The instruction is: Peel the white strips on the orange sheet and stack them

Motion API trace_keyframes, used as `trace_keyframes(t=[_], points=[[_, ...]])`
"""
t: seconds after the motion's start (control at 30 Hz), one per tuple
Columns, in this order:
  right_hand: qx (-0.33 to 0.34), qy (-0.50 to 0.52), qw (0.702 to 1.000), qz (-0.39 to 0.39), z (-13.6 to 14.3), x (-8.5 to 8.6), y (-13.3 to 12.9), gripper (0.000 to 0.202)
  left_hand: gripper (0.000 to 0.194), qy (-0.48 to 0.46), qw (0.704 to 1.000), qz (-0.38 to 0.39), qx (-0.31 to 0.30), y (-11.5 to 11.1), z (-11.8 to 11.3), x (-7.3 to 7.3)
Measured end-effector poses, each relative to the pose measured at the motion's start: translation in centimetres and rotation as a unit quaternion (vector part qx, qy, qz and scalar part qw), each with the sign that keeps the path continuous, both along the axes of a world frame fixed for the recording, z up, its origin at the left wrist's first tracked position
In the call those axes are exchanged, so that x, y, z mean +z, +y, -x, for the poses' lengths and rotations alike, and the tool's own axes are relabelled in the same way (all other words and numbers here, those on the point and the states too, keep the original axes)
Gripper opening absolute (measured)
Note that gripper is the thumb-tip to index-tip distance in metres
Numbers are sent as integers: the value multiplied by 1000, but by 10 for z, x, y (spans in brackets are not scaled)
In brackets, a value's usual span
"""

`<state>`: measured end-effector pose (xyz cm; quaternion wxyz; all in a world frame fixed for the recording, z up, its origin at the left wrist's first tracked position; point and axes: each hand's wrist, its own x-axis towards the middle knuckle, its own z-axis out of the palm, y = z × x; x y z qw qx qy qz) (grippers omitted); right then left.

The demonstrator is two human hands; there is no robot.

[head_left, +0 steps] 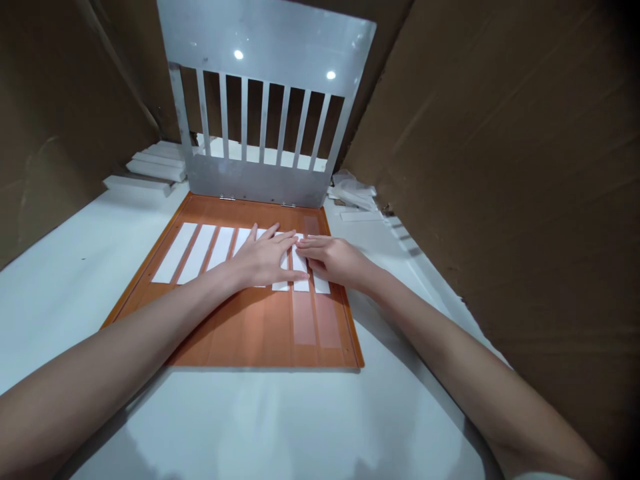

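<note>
Resting left hand [273, 259], fingers spread wide and seemingly gripping nothing, on white strips [174, 255] across the orange board [225, 337] toward eleven o'clock, leaning right hand [334, 259], fingers bunched, any grip hidden, at twelve, and handling strips probably light, bendy, best taken by their edges.

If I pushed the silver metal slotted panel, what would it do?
The silver metal slotted panel would probably swing, since small hinges join it to the flat orange board. It looks stiff: its bars stand straight.
</note>
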<state>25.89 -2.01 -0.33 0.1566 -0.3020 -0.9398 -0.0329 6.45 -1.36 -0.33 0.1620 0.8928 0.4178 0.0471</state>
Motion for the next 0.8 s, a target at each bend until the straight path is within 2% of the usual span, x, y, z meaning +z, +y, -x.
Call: trace_keyframes(t=[0.57, 0.7, 0.8], points=[[-5, -11, 1000, 23, 1, 2, -2, 28, 79, -11, 1000, 0, -4, 1, 0, -1], [-10, -20, 998, 55, 4, 9, -5, 27, 79, -11, 1000, -1, -3, -1, -1, 1], [-38, -34, 995, 82, 8, 16, -10, 30, 76, -12, 1000, -2, -2, -2, -1, 3]])
